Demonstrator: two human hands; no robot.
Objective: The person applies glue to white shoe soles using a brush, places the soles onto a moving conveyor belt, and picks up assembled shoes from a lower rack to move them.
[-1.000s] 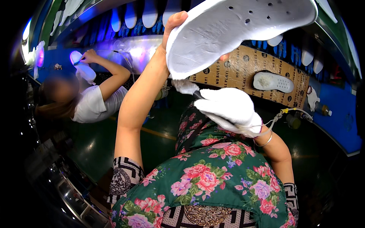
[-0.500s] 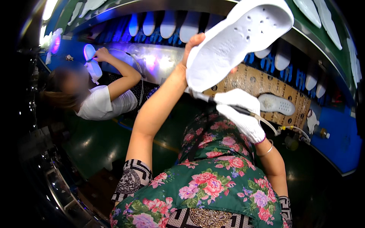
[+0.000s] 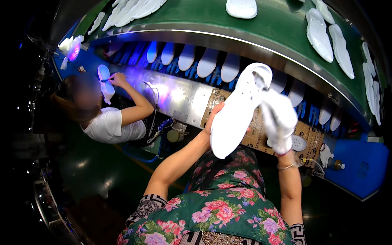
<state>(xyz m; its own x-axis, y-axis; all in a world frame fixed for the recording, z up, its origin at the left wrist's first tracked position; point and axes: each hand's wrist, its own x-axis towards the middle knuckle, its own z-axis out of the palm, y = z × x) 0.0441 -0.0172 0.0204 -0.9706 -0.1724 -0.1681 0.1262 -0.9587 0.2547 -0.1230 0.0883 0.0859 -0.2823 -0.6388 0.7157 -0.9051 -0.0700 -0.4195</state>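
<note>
My left hand (image 3: 215,118) grips a white shoe sole (image 3: 239,111) from below and holds it up, its perforated side toward me. My right hand (image 3: 279,119), in a white cloth glove, sits at the sole's upper right end near its heel; what it holds there is hidden. Both hands hover over my lap in a green floral dress (image 3: 228,204). Just behind them lies a brown patterned work board (image 3: 307,131) with another small white sole (image 3: 299,143) on it.
A row of white soles (image 3: 207,62) stands under violet light along the blue rack. More white soles (image 3: 330,37) lie on the green conveyor belt above. A co-worker in a white shirt (image 3: 110,126) sits at the left, working on a sole (image 3: 105,81).
The view has swung down and back. The sole in my left hand now sits lower, and my gloved right hand has risen from below it to its upper right end.
</note>
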